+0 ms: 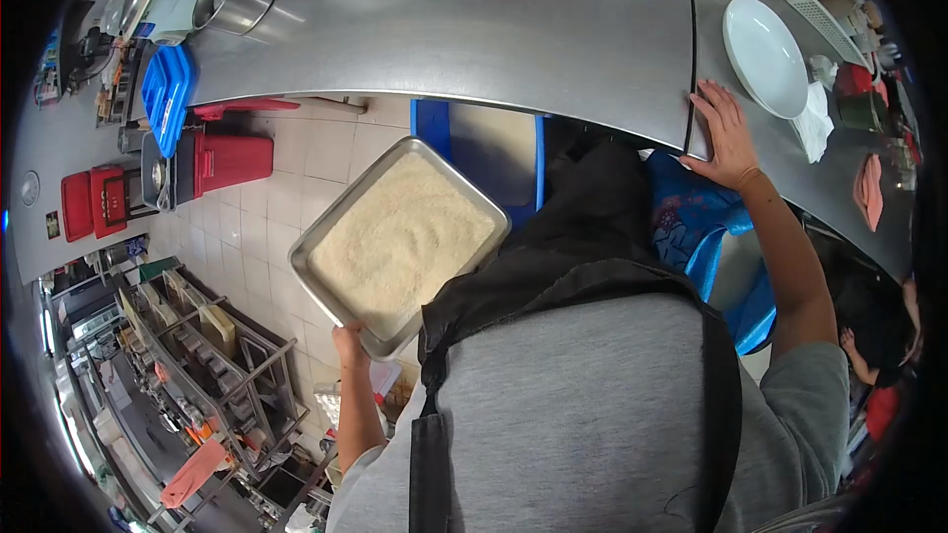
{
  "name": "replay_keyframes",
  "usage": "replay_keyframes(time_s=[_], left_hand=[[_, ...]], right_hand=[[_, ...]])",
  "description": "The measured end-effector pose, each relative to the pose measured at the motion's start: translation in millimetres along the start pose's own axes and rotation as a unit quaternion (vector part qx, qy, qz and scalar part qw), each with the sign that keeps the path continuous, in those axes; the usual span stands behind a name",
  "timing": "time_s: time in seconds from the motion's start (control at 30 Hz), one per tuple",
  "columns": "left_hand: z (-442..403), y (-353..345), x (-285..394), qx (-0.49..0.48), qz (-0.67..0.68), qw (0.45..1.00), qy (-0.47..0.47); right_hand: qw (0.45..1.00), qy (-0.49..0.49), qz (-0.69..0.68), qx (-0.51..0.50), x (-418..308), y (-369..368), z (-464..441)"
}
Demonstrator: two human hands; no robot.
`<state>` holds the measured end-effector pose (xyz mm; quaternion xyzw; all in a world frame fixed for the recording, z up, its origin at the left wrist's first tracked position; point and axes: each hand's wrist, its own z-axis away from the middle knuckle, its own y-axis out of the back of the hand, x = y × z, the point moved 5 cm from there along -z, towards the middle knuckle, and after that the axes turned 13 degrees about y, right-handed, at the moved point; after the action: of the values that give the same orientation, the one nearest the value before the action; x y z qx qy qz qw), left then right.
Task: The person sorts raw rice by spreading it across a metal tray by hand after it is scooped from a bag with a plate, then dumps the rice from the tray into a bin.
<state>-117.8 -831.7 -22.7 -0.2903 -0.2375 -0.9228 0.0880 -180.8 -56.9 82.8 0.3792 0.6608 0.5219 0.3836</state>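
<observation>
My left hand (351, 343) grips the near corner of a rectangular metal tray (393, 340), its fingers partly hidden under the rim. Pale, fine granules (400, 237) cover most of the tray's bottom, with ridges in the middle; I cannot tell what they are. The tray is held above the tiled floor, left of my body. My right hand (731, 138) lies open on the edge of the steel counter (474, 20), fingers spread beside the dark seam. Beyond the tray, a blue bin (540, 168) under the counter edge holds something pale.
On the counter are a white oval plate (765, 54) and a steel pot (237, 0). A shiny blue bag (706, 232) is below my right forearm. Red bins (232, 160) stand at left, with a metal rack (212, 345) nearer. Another person's arm (859, 360) shows at far right.
</observation>
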Motion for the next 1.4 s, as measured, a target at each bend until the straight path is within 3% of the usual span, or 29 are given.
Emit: replay_keyframes(time_s=[0.07,0.17,0.33,0.47,0.57,0.8,0.9,1.03,1.17,1.27,1.4], left_hand=[[2,-27,15,-0.039,0.008,0.999,-0.008],[-5,-56,34,-0.013,-0.026,1.0,-0.009],[-6,-139,76,-0.012,-0.066,0.993,-0.093],[-9,-218,105,0.055,-0.287,0.931,-0.218],[30,-264,136,0.127,-0.374,0.847,-0.356],[20,-255,137,0.174,-0.394,0.804,-0.409],[24,-246,139,0.161,-0.377,0.847,-0.34],[23,-215,135,0.15,-0.352,0.865,-0.325],[52,-183,141,0.106,-0.325,0.851,-0.398],[77,-168,147,0.115,-0.351,0.786,-0.496],[91,-159,149,0.08,-0.377,0.776,-0.5]], right_hand=[[1.0,0.001,0.002,-0.005,-2,1,-2],[1.0,-0.007,0.002,-0.012,-3,2,-2],[1.0,-0.003,-0.004,0.001,-3,1,-1],[1.0,-0.006,-0.006,0.004,-3,3,-1],[1.0,-0.014,-0.003,0.0,-2,1,1],[1.0,-0.023,-0.011,0.0,1,1,3],[0.999,-0.028,-0.015,-0.004,2,1,3],[1.0,-0.021,-0.015,0.006,2,-1,3],[1.0,-0.023,-0.011,0.002,3,0,3],[1.0,-0.016,-0.008,0.008,3,1,2],[1.0,-0.016,-0.003,0.006,2,-1,2]])
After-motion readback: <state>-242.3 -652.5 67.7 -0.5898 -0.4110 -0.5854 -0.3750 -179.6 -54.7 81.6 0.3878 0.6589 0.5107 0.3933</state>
